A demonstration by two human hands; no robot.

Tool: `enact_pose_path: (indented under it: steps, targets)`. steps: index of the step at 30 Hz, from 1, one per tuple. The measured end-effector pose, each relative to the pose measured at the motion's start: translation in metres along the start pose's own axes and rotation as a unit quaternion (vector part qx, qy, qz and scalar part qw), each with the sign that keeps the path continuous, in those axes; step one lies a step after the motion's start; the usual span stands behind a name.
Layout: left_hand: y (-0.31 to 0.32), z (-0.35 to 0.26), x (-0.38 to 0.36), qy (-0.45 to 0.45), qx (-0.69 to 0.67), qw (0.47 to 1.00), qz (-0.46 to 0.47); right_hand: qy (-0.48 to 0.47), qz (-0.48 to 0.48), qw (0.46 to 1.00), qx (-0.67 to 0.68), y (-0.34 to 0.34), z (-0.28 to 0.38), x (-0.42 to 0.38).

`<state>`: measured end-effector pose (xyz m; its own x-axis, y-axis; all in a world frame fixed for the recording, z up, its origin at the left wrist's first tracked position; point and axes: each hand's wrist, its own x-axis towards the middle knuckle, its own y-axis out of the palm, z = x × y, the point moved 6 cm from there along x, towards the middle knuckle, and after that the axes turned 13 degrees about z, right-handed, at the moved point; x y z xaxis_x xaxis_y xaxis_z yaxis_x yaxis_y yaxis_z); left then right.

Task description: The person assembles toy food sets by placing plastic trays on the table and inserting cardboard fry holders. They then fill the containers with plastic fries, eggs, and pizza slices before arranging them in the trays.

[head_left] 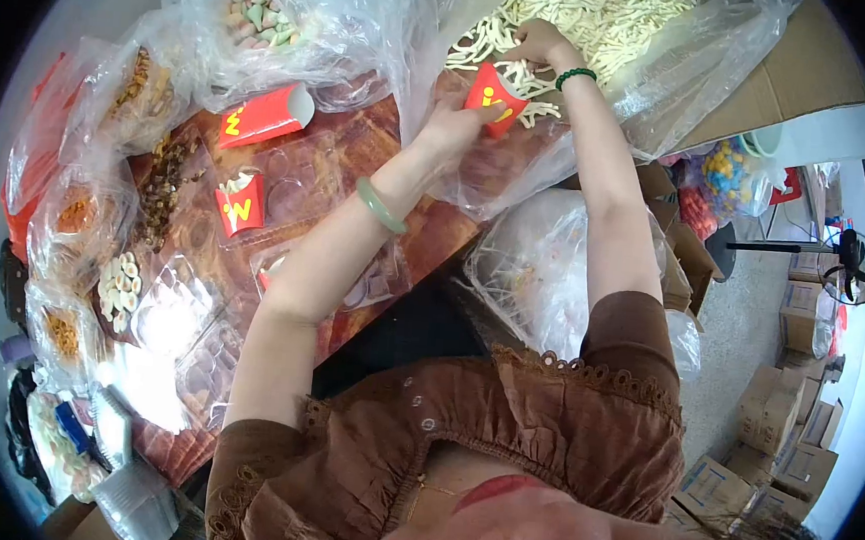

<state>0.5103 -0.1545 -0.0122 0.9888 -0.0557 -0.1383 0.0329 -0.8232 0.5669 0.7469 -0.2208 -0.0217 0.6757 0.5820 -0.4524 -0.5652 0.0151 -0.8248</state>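
Past our brown blouse [542, 428], near the table's [433, 238] far right corner, our left hand [446, 131] clasps a red carton [484, 86] and our curled right hand [542, 43], grip unclear, reaches fry-shaped sticks [625, 28], apparently loading, which calls for a steady mouth.

Light is bright and pale. White glare washes out clear plastic [173, 322] on the worktop [357, 129], nearer the body and left of the left grip [450, 126]. Far right of it, boxes [774, 409] look soft and curved; black rims the round view.
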Motion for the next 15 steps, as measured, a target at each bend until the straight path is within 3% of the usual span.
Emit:
enact_pose_path:
  steps: [1,5,8,13,15]
  targets:
    - [-0.002,0.003,0.002,-0.013,0.000,1.000,-0.003,-0.012,-0.001,0.997,0.080,0.001,-0.002,-0.001]
    - [-0.007,0.011,0.011,-0.040,0.000,0.999,-0.001,0.008,-0.002,0.992,0.125,-0.002,0.002,-0.008]
    - [-0.011,0.016,0.019,-0.063,0.029,0.997,-0.013,0.036,0.033,0.999,-0.003,0.003,0.007,-0.003]
    - [-0.012,0.017,0.022,-0.082,0.018,0.996,0.004,0.038,-0.002,0.999,-0.016,-0.009,0.015,-0.020]
    - [-0.012,0.017,0.023,-0.088,0.016,0.996,0.022,0.017,-0.029,0.994,-0.107,-0.032,0.028,-0.033]
